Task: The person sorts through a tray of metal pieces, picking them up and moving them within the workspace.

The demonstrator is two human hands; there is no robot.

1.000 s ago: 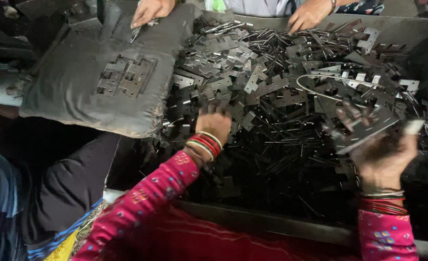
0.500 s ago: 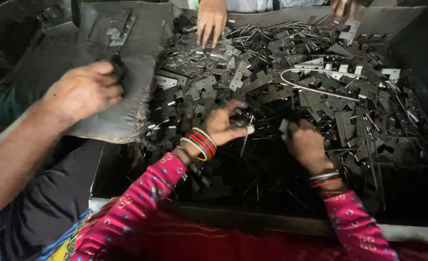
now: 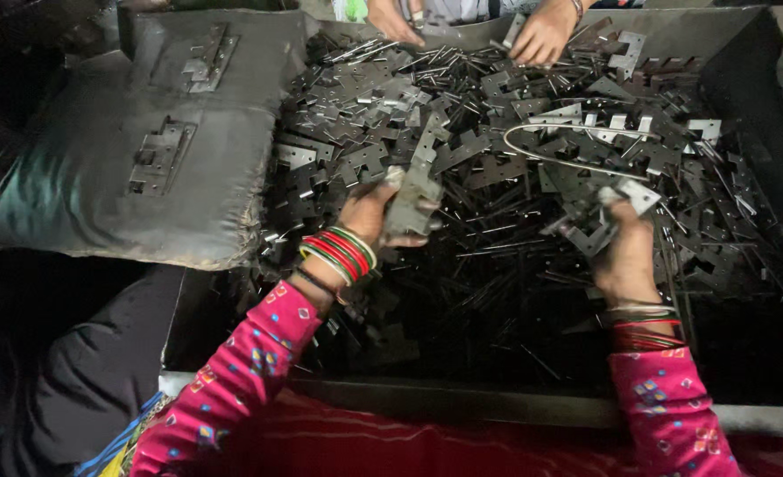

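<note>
My left hand point(image 3: 369, 212) is curled around a flat grey metal hinge plate point(image 3: 412, 196), thumb and fingers pinching it by its lower end so that it stands tilted up above the heap. Red and green bangles point(image 3: 338, 253) sit on that wrist, just above my pink patterned sleeve point(image 3: 232, 380).

My right hand point(image 3: 626, 256) is closed on another hinge piece point(image 3: 608, 216) — a notched plate with a paler corner sticking out past my fingers to the upper right. I see the back of this hand only, so how the fingertips sit on the metal I cannot tell. Thin bangles point(image 3: 643, 322) ring that wrist too.

Both pieces are lifted just clear of the pile of hinge plates and pins point(image 3: 497, 115) that fills the big dark metal tray point(image 3: 763, 79). The pile is thick toward the far side and thinner in front of me, where the dark tray floor shows between loose pins. A bent loop of pale wire point(image 3: 568, 146) lies on top of the heap, beyond my right hand.

To the left of the tray lies a dirty grey cushion-like pad point(image 3: 82, 177) with two assembled hinges point(image 3: 157, 155) resting on it — well apart from my left hand.

At the far edge two hands of another person point(image 3: 542, 31) reach into the same pile.
</note>
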